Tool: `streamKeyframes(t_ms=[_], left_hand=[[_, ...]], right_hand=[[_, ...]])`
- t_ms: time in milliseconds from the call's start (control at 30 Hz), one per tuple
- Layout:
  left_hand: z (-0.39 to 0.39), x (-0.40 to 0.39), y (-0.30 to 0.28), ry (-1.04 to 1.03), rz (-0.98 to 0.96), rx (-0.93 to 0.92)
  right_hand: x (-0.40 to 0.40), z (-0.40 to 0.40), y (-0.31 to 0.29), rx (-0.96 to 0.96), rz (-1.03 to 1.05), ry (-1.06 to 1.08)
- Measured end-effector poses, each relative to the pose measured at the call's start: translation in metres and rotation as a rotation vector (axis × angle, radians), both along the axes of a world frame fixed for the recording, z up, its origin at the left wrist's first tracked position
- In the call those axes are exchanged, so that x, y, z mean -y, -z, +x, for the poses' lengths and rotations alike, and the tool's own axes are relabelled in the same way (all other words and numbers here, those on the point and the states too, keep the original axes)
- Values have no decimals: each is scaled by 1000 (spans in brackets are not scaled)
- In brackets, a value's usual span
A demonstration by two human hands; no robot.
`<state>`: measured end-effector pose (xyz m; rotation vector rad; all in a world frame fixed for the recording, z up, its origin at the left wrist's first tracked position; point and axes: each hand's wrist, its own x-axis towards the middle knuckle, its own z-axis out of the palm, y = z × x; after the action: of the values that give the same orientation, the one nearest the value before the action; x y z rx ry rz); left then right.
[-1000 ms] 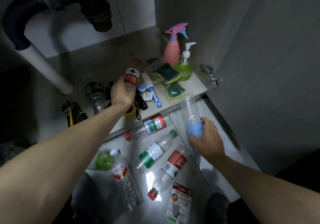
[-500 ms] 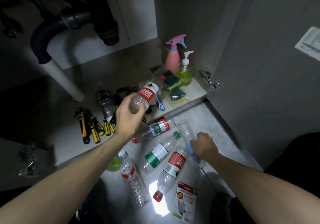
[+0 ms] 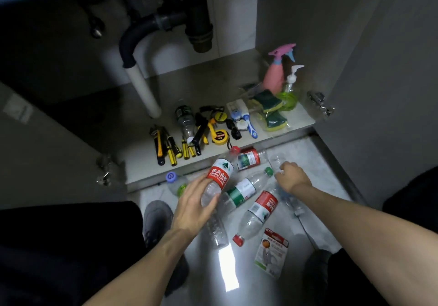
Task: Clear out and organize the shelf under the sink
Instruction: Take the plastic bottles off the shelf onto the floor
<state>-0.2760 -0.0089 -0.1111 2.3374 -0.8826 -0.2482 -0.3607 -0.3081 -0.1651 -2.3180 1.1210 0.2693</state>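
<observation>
The left hand (image 3: pixel 193 205) is gripping a red-labelled bottle (image 3: pixel 219 177) over the floor pile, clearing the shelf (image 3: pixel 147 156); the right hand (image 3: pixel 290 176) is curling around a clear bottle (image 3: pixel 276 160).

- Red-labelled bottle (image 3: pixel 219 175) in the left hand (image 3: pixel 193 205): white Chinese characters "农夫山泉", with "NONGFU SPRING" below.
- Other labels: print too small to read.

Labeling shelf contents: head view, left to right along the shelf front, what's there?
Yellow-black hand tools → dark-labelled bottle → yellow tape measure → blue-white brush → green-yellow sponges → green soap dispenser.
</observation>
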Motion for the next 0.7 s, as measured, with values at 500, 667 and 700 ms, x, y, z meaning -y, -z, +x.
streamKeyframes(t_ms=[500, 667, 700], left_hand=[[-22, 3, 30, -148, 403, -312], [10, 4, 20, -255, 329, -294], [22, 5, 13, -278, 289, -303]], right_hand=[[-57, 67, -36, 153, -67, -381], [-66, 115, -56, 288, 160, -207], [-69, 128, -59, 310, 246, -151]])
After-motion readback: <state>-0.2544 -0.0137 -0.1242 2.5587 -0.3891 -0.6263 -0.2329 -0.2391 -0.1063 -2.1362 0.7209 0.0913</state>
